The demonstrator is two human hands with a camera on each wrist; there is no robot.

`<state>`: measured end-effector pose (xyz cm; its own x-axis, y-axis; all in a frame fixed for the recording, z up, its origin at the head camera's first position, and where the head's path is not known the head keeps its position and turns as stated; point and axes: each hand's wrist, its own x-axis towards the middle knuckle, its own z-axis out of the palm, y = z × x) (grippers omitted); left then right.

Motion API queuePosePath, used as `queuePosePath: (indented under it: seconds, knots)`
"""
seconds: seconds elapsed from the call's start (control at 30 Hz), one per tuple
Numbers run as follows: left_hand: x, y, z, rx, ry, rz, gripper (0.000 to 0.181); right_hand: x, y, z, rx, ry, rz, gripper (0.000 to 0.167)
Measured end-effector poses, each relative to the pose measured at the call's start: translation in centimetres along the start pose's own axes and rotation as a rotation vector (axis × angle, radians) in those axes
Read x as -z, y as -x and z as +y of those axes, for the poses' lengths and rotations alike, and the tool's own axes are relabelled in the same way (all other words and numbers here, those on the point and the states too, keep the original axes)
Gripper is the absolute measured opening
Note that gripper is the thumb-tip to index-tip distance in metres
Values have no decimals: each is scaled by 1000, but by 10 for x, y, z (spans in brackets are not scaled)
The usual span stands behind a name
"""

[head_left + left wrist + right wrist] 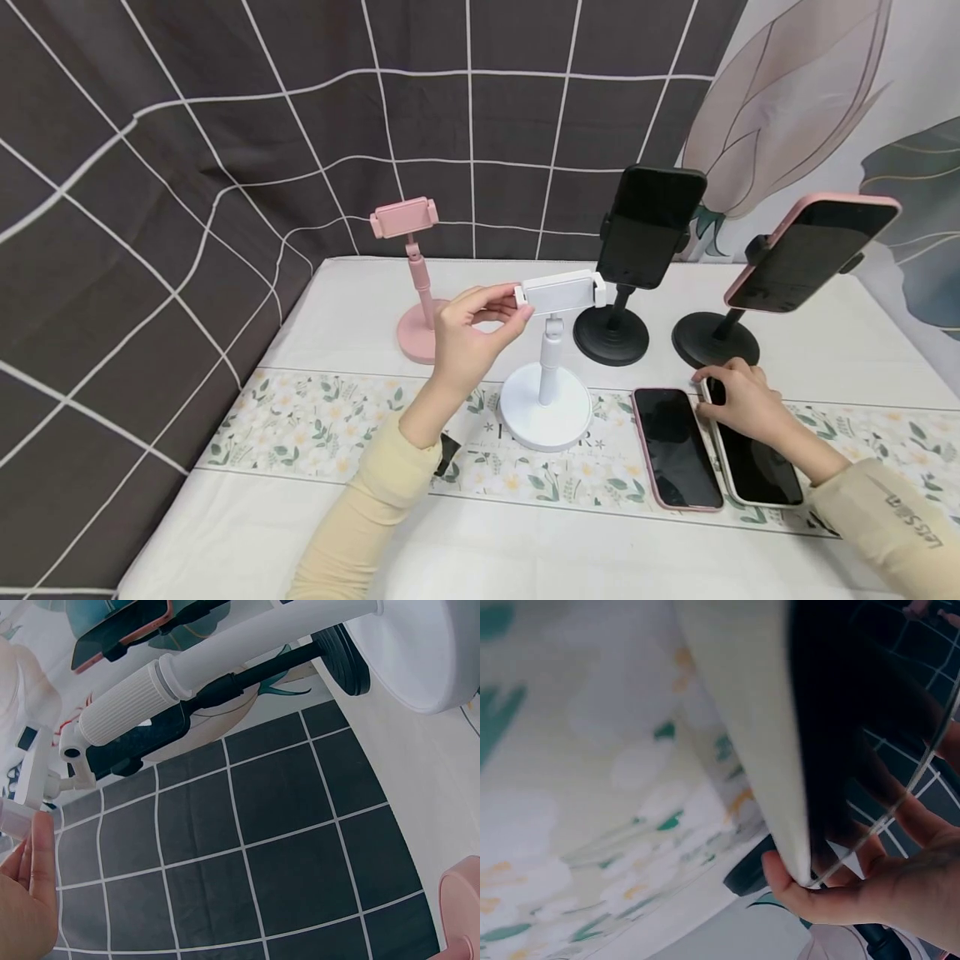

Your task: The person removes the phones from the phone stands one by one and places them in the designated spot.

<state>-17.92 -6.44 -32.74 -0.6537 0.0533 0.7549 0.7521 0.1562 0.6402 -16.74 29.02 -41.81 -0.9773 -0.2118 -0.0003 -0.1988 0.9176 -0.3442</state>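
Note:
A white phone stand (551, 367) stands upright on its round base, its holder (561, 293) carrying no phone. My left hand (476, 329) pinches the left end of that holder between thumb and fingers. The left wrist view shows the fingers of my left hand (30, 892) against the white clamp (34, 769). On the table lies a smartphone in a cream case (757, 462), screen up. My right hand (746, 402) grips its far end; in the right wrist view the thumb (802, 896) presses the case edge (761, 735), fingers across the screen side.
A second smartphone in a pink case (677, 450) lies beside the cream one. Behind stand two black stands, one holding a black phone (651, 225), the other a pink-edged phone (813, 254). Back left is a pink stand (420, 283). A dark grid cloth (420, 125) hangs behind.

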Motion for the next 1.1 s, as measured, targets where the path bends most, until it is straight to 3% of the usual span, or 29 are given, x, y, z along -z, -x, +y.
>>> queuePosePath:
  seconds: [0.17, 0.3, 0.47, 0.63, 0.87, 1.0, 1.1]
  knots:
    - [0, 0, -1, 6, -2, 0, 24, 1, 0, -1, -21, 12, -22, 44]
    - [0, 1, -1, 8, 0, 1, 25, -3, 0, 1, -17, -1, 19, 51]
    - [0, 1, -1, 2, 0, 3, 25, -10, 1, 5, 9, 13, 60, 48]
    - [0, 0, 0, 5, 1, 1, 25, -12, 2, 6, -33, 29, 6, 44]
    - [0, 1, 0, 13, -5, 2, 25, -5, 3, 1, 8, 48, -59, 33]
    - [0, 1, 0, 16, -9, 2, 26, -3, 2, 1, -19, 53, -97, 32]
    - [0, 1, 0, 22, -11, 0, 26, -4, -2, 6, 7, 67, -95, 33]
